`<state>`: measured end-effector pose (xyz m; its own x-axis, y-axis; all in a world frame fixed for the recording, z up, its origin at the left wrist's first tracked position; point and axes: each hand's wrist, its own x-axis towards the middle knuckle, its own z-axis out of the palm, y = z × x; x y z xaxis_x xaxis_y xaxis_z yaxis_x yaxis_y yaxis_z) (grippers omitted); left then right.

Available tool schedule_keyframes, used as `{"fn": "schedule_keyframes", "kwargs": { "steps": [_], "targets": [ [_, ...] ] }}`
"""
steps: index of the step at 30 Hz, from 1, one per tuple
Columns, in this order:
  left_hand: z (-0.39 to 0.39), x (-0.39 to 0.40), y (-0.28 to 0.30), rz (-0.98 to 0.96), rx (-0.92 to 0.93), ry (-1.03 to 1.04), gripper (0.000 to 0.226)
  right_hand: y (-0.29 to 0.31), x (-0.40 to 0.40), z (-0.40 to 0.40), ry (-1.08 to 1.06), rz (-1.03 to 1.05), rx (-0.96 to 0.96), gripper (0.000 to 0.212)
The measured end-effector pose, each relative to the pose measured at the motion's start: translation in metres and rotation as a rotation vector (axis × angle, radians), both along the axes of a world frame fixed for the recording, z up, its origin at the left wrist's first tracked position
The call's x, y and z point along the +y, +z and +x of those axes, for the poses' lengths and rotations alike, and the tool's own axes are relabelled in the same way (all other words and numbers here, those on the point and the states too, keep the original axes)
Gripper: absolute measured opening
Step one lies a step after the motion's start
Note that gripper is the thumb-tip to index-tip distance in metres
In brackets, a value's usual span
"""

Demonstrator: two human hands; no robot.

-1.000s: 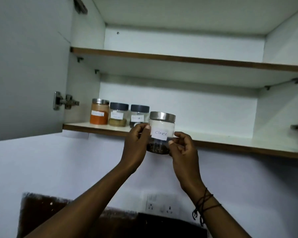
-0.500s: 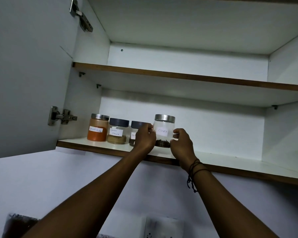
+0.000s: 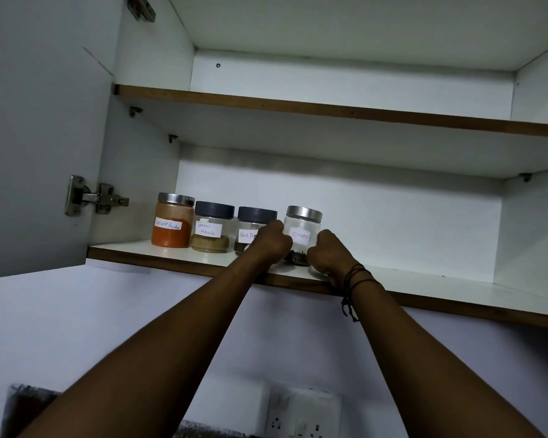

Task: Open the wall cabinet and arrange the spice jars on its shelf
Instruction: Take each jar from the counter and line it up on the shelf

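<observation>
The wall cabinet stands open, and its lower shelf (image 3: 456, 287) carries a row of jars at the left. A clear cloves jar (image 3: 301, 227) with a steel lid rests on the shelf at the row's right end. My left hand (image 3: 271, 241) grips its left side and my right hand (image 3: 328, 252) grips its right side. To its left stand the black pepper jar (image 3: 253, 220), partly hidden by my left hand, the garam masala jar (image 3: 212, 227) and the orange chilli powder jar (image 3: 171, 221).
The open cabinet door (image 3: 38, 137) hangs at the left with a steel hinge (image 3: 92, 197). The upper shelf (image 3: 329, 110) runs across above. The lower shelf stretches bare to the right of the cloves jar. Wall sockets (image 3: 298, 415) sit below.
Both hands lifted the cloves jar from below the shelf edge and set it on the shelf, to the right of the black pepper jar. The camera tilted upward.
</observation>
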<state>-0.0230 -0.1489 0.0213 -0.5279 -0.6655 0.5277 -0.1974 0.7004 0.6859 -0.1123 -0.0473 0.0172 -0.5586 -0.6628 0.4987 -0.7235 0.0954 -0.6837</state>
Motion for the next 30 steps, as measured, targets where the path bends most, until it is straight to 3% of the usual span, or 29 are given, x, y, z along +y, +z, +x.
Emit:
{"fn": "schedule_keyframes", "kwargs": {
  "steps": [8,9,12,15,17,20,22,25,30],
  "targets": [
    [-0.004,0.003,-0.007,-0.072,-0.110,0.060,0.019,-0.005,0.002,0.002,-0.022,0.017,0.011,0.015],
    [-0.004,0.004,-0.008,-0.076,-0.105,0.069,0.021,-0.005,0.002,0.002,-0.039,0.023,0.025,0.022],
    [0.001,0.011,-0.010,-0.103,-0.037,0.092,0.012,-0.004,0.006,0.006,-0.084,-0.001,0.086,0.038],
    [0.012,0.022,-0.013,-0.178,0.102,0.101,0.023,-0.004,0.016,0.014,-0.097,-0.064,0.132,0.038],
    [0.021,0.034,-0.017,-0.226,0.193,0.036,0.023,-0.008,0.027,0.021,-0.100,-0.089,0.134,0.034],
    [0.034,0.057,-0.030,-0.206,0.333,-0.092,0.014,-0.015,0.049,0.033,-0.057,-0.195,0.059,0.011],
    [0.043,0.074,-0.044,-0.164,0.401,-0.166,0.022,-0.028,0.068,0.040,-0.005,-0.279,-0.028,0.024],
    [0.056,0.095,-0.070,-0.124,0.418,-0.252,0.025,-0.053,0.099,0.053,0.070,-0.375,-0.097,0.026],
    [0.067,0.127,-0.133,-0.012,0.357,-0.321,0.025,-0.120,0.147,0.065,0.045,-0.299,-0.159,0.033]
  ]
}}
